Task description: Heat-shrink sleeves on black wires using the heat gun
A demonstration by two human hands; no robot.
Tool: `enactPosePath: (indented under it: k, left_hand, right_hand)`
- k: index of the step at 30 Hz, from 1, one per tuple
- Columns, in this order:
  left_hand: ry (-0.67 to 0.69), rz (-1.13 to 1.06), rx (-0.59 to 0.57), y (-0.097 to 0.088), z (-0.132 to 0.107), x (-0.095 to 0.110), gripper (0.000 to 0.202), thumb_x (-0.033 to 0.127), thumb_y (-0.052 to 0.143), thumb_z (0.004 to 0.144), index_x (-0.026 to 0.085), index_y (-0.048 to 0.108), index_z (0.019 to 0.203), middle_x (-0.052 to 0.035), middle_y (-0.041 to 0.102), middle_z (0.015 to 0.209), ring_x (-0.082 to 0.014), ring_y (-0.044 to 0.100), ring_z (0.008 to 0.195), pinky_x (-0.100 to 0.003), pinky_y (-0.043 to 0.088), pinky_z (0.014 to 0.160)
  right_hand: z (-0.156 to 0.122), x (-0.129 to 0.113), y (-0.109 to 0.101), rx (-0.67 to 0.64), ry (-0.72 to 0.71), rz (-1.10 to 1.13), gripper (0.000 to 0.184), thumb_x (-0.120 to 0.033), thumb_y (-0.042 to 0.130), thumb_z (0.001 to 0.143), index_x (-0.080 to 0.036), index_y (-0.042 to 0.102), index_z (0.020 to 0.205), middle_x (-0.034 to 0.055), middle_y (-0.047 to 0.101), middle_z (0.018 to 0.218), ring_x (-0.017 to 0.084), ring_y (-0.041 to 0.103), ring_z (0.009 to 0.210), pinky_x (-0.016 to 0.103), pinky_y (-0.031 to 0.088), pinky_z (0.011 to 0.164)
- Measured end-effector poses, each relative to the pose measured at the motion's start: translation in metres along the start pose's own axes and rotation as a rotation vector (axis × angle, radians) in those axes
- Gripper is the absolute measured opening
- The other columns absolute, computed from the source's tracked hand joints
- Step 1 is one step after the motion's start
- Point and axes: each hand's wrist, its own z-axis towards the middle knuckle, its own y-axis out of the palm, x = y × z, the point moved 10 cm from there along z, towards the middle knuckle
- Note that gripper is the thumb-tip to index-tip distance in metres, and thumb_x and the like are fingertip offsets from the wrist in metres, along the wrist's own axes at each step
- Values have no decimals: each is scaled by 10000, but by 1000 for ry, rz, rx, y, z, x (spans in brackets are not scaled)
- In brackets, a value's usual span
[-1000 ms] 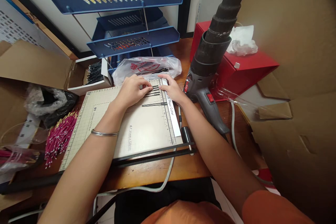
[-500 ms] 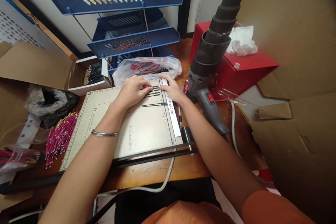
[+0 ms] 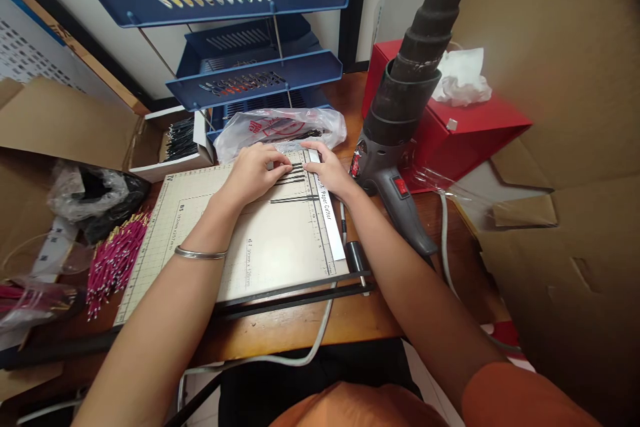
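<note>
A cream paper cutter board (image 3: 280,247) with printed measuring lines lies in front of me. Several thin black wire-like pieces (image 3: 293,199) rest across its right side, roughly side by side. My left hand (image 3: 255,173) is over the board's upper part, thumb and forefinger pinched at the left part of the upper pieces. Over the far right corner lies my right hand (image 3: 327,170), forefinger stretched along the far edge and thumb apart from it, the thumb tip by the right ends of the pieces. Its other fingers are hidden. The cutter's black arm (image 3: 285,300) runs along the near edge.
A grey heat gun (image 3: 395,127) stands nozzle up at the right, before a red box (image 3: 480,123). Beyond the board are a plastic bag (image 3: 285,127) and blue shelves (image 3: 255,83). Magenta wires (image 3: 117,260) lie left; a white box (image 3: 195,153) holds black wires.
Hardly anything differs. My left fingertips have shifted very slightly to the right; my right hand stays in place.
</note>
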Motion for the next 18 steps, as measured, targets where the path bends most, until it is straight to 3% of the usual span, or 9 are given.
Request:
enactPosePath:
  k: [14,18]
  left_hand:
    - [-23,5,19,-5,-5,0,205,340,680,992,233,853,969,-69,796,961,-262,623,936,-428,418,925]
    - [16,-10,16,-9,-12,8,204,372,696,990,233,835,937,-58,763,893,-254,621,906,-419,418,899]
  right_hand:
    - [1,2,0,-8,8,7,590,-270,662,698,-224,650,1286,83,659,1533,305,554,1496,492,348,1350]
    - [0,5,0,1,31,38,603,-270,652,685,-247,650,1287,57,659,1532,297,548,1499,483,351,1352]
